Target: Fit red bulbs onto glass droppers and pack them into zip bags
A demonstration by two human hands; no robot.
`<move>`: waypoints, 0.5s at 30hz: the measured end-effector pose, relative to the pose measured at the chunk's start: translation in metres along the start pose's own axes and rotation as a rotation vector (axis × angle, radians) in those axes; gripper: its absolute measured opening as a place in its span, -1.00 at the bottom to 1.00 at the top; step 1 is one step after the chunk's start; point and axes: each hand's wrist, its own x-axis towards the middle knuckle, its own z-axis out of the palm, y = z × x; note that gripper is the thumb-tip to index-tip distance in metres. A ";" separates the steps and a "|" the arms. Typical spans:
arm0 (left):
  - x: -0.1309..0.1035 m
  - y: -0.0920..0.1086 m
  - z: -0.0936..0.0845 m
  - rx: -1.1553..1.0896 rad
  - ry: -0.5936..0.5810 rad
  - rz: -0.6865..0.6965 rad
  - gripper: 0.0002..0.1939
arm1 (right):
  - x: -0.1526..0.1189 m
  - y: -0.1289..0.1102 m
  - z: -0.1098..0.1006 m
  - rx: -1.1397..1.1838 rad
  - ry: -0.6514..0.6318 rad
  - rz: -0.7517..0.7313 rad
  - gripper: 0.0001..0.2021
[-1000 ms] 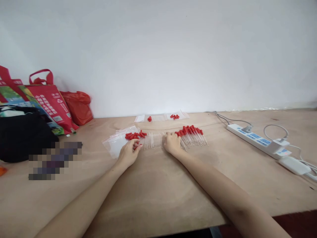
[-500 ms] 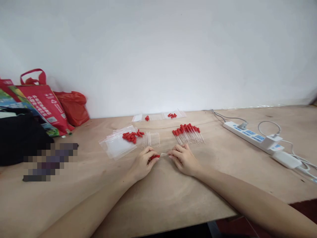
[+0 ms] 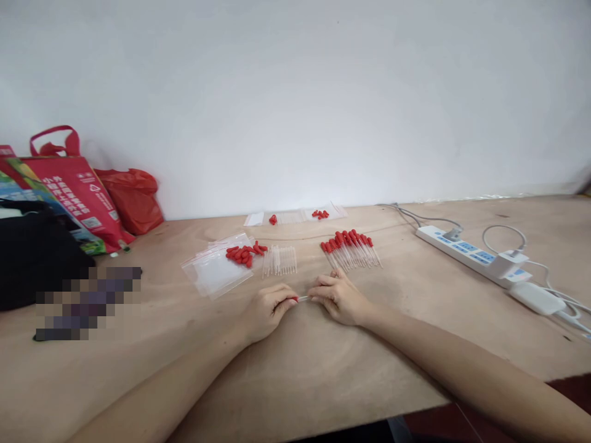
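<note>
My left hand [image 3: 272,309] pinches a red rubber dropper bulb [image 3: 295,299], mostly hidden by the fingers. From the right, my right hand [image 3: 339,298] grips a thin clear dropper tube [image 3: 303,298], whose end meets the bulb's mouth. How deep it sits inside, I cannot tell. Beyond my left hand lie a heap of loose red bulbs [image 3: 242,255] on clear zip bags [image 3: 217,271] and a row of bare tubes [image 3: 279,261]. Past my right hand lies a fanned row of droppers [image 3: 353,249] with red bulbs fitted.
Near the wall lie more bags [image 3: 290,216] with bulbs and tubes. A white power strip [image 3: 466,251] with plugs and cables runs along the right. Shopping bags [image 3: 78,197], a black bag [image 3: 41,258] and a blurred-out object [image 3: 87,304] occupy the left of the wooden table [image 3: 258,394].
The gap between the bulb and the tube has closed as my hands drew together. My left fingers now cover more of the bulb.
</note>
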 end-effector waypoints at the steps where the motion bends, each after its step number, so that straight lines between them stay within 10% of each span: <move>1: 0.000 0.001 0.000 0.004 -0.022 0.016 -0.78 | 0.000 0.001 -0.001 -0.013 -0.014 -0.017 -0.79; 15: -0.003 -0.001 0.004 0.075 -0.014 0.068 -0.81 | 0.004 -0.010 0.004 -0.147 -0.003 -0.046 -0.77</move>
